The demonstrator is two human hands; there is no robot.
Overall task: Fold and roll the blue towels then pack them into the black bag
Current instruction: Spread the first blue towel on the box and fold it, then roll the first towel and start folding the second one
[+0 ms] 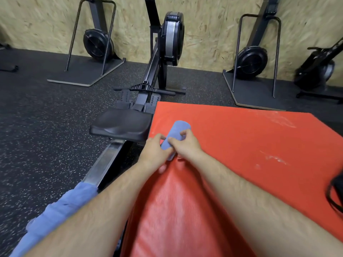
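A rolled blue towel (178, 131) lies on the red mat (241, 138) near its left edge. My left hand (155, 148) grips the near end of the roll from the left. My right hand (185, 143) holds it from the right, fingers curled over the top. More blue towels (61, 210) are draped over the rowing machine's rail at lower left, partly hidden by my left forearm. A black bag (336, 191) shows only as a dark edge with straps at the right border.
A rowing machine (122, 125) with black seat and rail runs along the mat's left side. Other black fitness machines (96, 41) stand against the chipboard wall. Speckled black rubber floor (46, 117) surrounds the mat.
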